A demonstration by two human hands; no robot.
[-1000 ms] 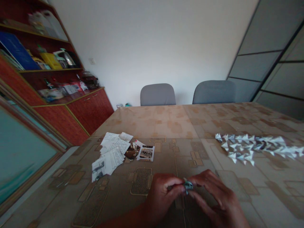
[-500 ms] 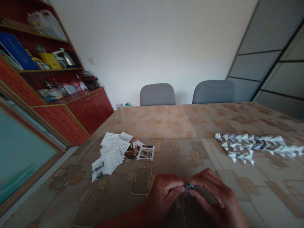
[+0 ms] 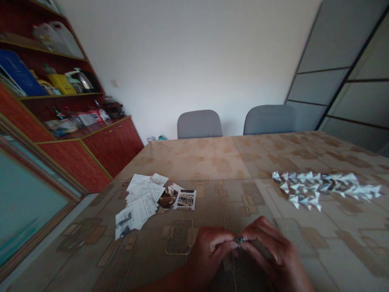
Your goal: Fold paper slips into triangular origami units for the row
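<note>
Above the table's near edge, my left hand pinches a small folded piece of paper between thumb and fingertips. On its other side my right hand grips the same piece, thumb below and forefinger on top. The piece looks dark green and white; most of it is covered by the fingertips. Left of my hands lies a loose pile of cut printed paper pieces, some with text, with a photo print at its right end. Pointed folded paper shapes stand in rows on the right.
A patterned brown cloth covers the table. Two grey chairs stand behind its far edge, against a white wall. To the left is a red-brown cabinet with bottles, a kettle and folders on its shelves.
The view has shifted slightly. My fingertips have closed in a little on the folded paper, so less of it shows. The paper pile and the folded rows lie as before.
</note>
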